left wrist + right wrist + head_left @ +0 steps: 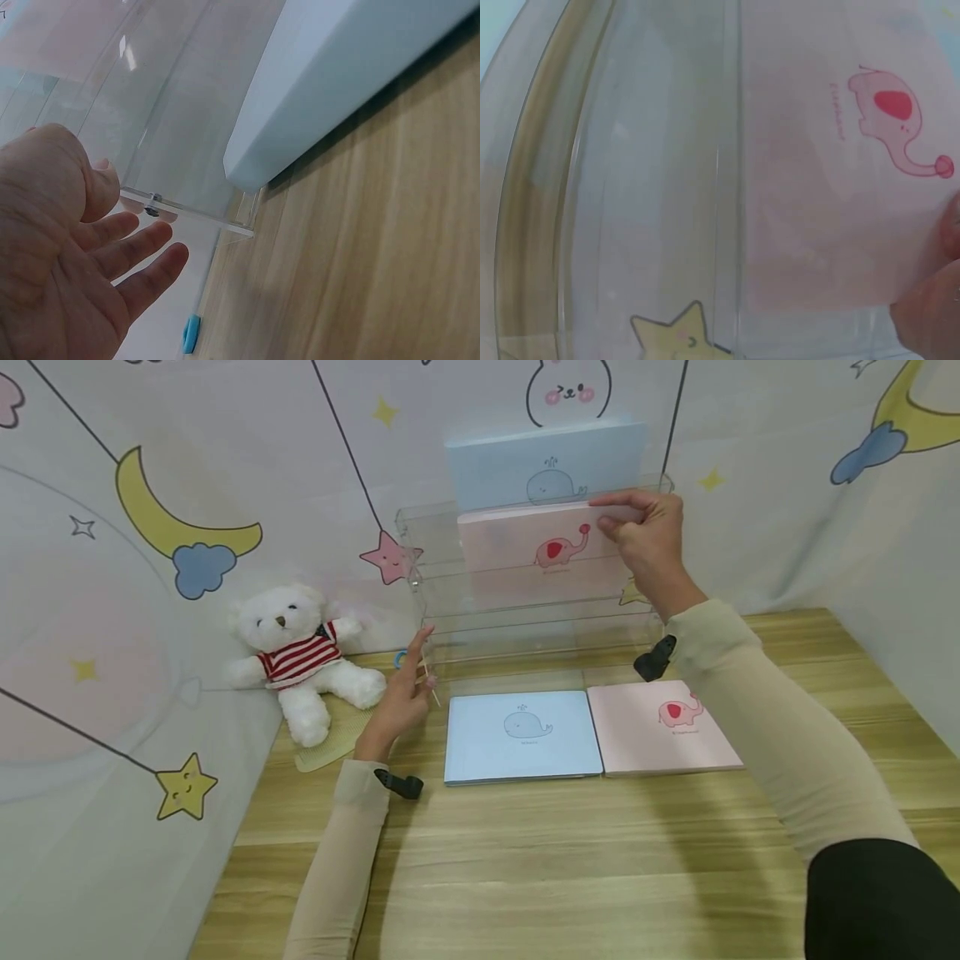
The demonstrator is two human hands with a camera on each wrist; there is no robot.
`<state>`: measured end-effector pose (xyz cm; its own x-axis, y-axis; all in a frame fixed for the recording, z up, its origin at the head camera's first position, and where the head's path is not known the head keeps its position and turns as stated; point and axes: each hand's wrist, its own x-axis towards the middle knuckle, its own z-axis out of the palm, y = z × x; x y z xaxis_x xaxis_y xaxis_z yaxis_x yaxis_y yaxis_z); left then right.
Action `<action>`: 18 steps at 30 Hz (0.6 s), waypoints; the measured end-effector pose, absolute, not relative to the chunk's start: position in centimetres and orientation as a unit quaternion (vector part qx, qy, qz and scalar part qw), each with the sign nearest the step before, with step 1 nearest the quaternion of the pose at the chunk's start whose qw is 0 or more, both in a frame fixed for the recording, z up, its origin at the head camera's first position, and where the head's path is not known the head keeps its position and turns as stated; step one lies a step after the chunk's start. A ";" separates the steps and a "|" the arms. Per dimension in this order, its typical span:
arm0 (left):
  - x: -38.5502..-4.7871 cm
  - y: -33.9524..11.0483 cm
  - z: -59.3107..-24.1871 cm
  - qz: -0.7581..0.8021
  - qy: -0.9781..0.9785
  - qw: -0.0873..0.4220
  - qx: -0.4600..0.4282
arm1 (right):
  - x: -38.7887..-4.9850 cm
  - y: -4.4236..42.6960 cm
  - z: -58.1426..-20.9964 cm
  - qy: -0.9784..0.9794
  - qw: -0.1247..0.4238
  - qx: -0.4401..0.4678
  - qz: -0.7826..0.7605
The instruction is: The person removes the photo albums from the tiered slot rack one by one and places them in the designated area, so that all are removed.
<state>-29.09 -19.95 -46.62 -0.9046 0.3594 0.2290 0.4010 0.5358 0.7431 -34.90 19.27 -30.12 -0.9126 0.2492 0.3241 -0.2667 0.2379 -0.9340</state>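
Observation:
My right hand [651, 539] pinches the upper right corner of a pink notebook [498, 552] with a red elephant printed on it. That notebook stands upright in a clear acrylic rack [536, 643]. A light blue whale notebook [487, 472] stands upright in the tier behind and above it. In the right wrist view, the thumb [926, 311] lies at the pink notebook's edge. My left hand [405, 702] is at the rack's left side panel, fingers loosely extended. In the left wrist view, those fingers [139, 251] are beside the panel's edge; whether they touch it I cannot tell.
On the wooden table [525, 860] before the rack lie a blue whale notebook [487, 756] and a pink elephant notebook [630, 735], side by side. A white teddy bear [300, 643] in a striped shirt sits at left on a yellowish mat [330, 756]. Behind hangs a printed cloth [300, 427].

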 end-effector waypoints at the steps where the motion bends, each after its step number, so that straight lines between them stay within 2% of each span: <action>1: -29.1 -19.9 -46.6 -0.429 -0.876 0.025 -0.218 | -34.9 19.3 -30.1 -0.759 0.209 0.006 0.617; 18: -29.1 -20.0 -46.7 -0.432 -0.875 0.026 -0.217 | -34.5 18.8 -28.6 -0.753 0.213 0.004 0.623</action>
<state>-29.10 -19.98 -46.72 -0.9046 0.3568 0.2332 0.4022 0.5334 0.7441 -34.51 18.75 -28.58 -0.9095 0.2585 0.3257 -0.2715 0.2239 -0.9360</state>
